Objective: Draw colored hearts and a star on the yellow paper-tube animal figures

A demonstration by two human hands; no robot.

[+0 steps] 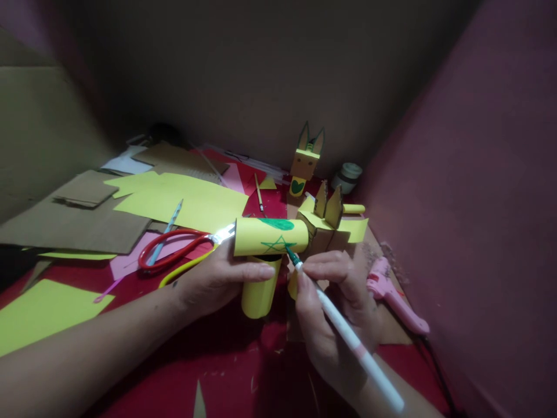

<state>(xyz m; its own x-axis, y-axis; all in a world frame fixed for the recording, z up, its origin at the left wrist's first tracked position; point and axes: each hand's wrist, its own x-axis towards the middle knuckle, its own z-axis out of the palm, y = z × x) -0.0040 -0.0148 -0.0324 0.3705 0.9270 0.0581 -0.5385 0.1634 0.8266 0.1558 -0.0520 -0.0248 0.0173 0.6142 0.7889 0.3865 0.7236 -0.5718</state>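
My left hand (226, 276) is closed around a craft animal (272, 229) made of yellow paper tubes. One tube lies level and another tube (256, 296) points down beneath it. At its right end is a cardboard head (324, 223) with two upright ears. Green drawings mark the level tube: a filled patch and a star outline (278, 244). Between the thumb and fingers of my right hand (333, 302) is a white marker (348, 334), its green tip touching the tube at the star.
Red-and-yellow-handled scissors (174, 247), a blue pencil (167, 229), yellow paper (183, 200) and cardboard (87, 215) lie to the left. Behind stands a smaller eared figure (304, 165) with a green heart, near a jar (348, 177). A pink glue gun (395, 296) with a cord lies right.
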